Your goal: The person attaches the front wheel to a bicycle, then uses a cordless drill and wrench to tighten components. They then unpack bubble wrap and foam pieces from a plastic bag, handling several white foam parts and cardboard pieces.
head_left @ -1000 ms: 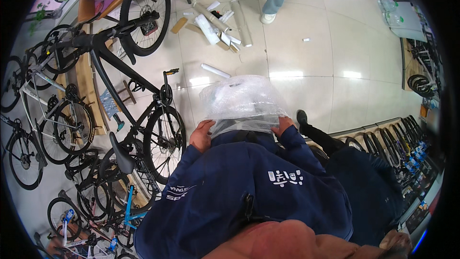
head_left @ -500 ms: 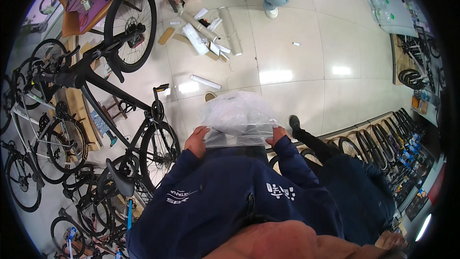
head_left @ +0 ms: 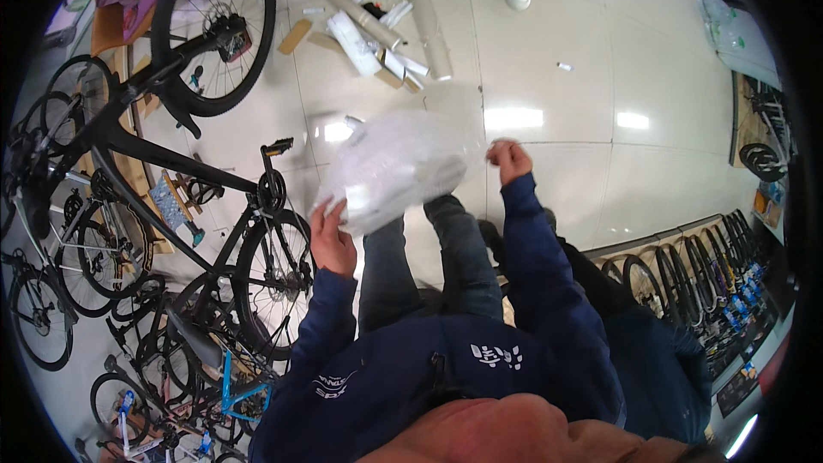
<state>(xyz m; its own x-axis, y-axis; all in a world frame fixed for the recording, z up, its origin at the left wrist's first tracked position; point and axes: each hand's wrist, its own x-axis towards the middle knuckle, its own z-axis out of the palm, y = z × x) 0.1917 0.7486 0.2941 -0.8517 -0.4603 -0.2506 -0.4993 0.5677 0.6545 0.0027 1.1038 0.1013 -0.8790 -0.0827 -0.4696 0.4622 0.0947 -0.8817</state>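
A sheet of clear bubble wrap (head_left: 390, 167) hangs in front of my legs, tilted and blurred, its right side higher than its left. My left hand (head_left: 333, 240) grips its lower left edge between thumb and fingers. My right hand (head_left: 511, 161) is pinched at its upper right end, farther out from my body; the thin film there is faint. The floor shows through part of the sheet.
A black bicycle (head_left: 154, 144) stands close on my left, with more bikes behind. Cardboard tubes (head_left: 427, 30) and white packing scraps (head_left: 353, 41) lie on the floor ahead. Someone in dark clothes (head_left: 660, 360) is close on my right, beside a row of tyres (head_left: 686, 270).
Both hands have moved forward, away from my body, the right one farther. The bubble wrap has swung out and tilted, uncovering my legs. My view has shifted slightly.
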